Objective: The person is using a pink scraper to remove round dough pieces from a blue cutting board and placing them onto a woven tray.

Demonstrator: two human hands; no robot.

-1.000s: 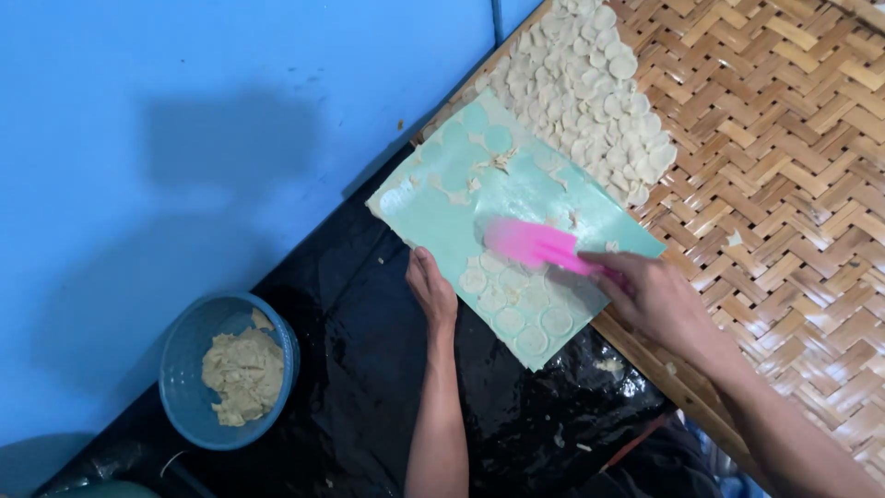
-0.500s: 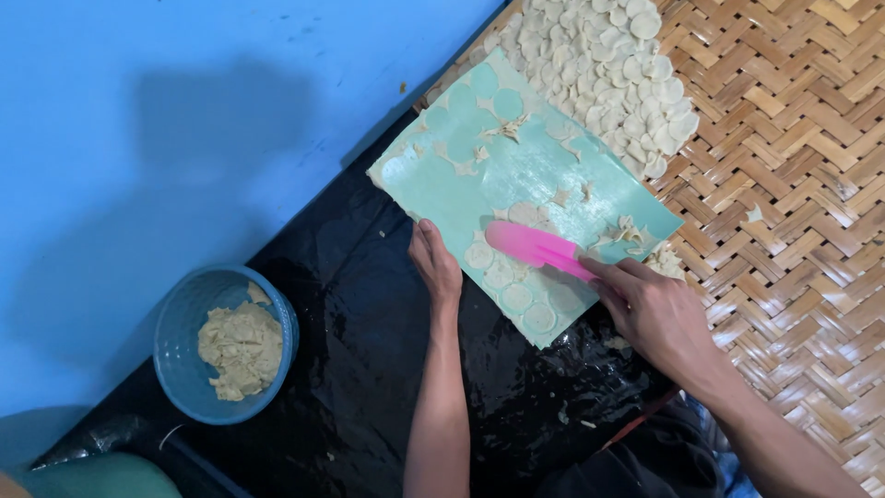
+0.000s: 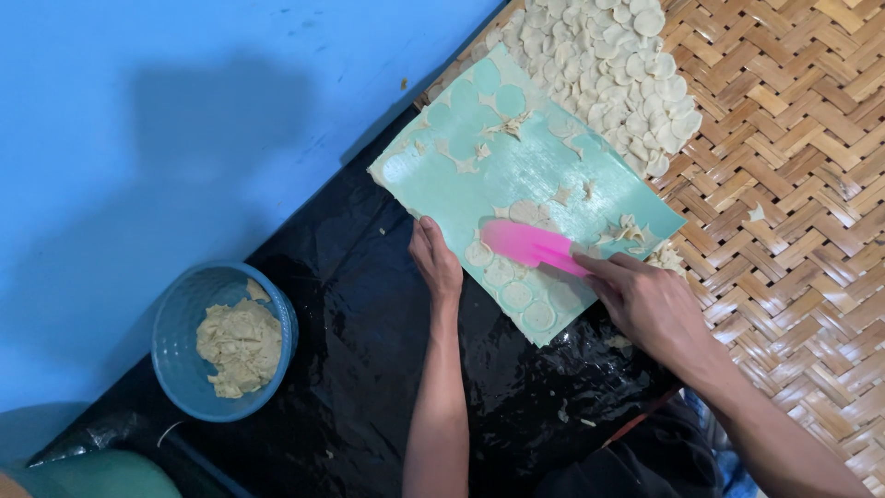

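From the head camera, the right hand [image 3: 650, 304] is closed around the handle end of a flat pink plastic scraper [image 3: 530, 245], whose blade lies low against a pale green rectangular sheet [image 3: 525, 171]. The sheet rests partly on black plastic sheeting [image 3: 341, 323] and partly on a woven bamboo tray [image 3: 802, 184]. The left hand [image 3: 435, 263] lies open and flat, fingertips pressing the near edge of the sheet just beside the scraper blade; it grips nothing.

Thin round discs of pale dough [image 3: 502, 277] sit in rows on the near corner of the sheet, touching the blade's underside, while ragged dough trimmings [image 3: 507, 124] are scattered further up. A dense heap of cut dough rounds [image 3: 608, 65] lies on the tray, against the sheet's far edge.

The discs look thin, soft and light, likely tacky on the sheet and easy to tear or fold (pinching one by the rim would probably deform it). The safer hold, I judge, is none at all: slide the stiff blade flat under each disc. The sheet itself seems light and prone to sliding, hence the pressing hand.

To the left, well apart, a round blue plastic basket [image 3: 175, 323] holds a lump of beige dough [image 3: 240, 346], beside a bright blue wall surface [image 3: 184, 111].
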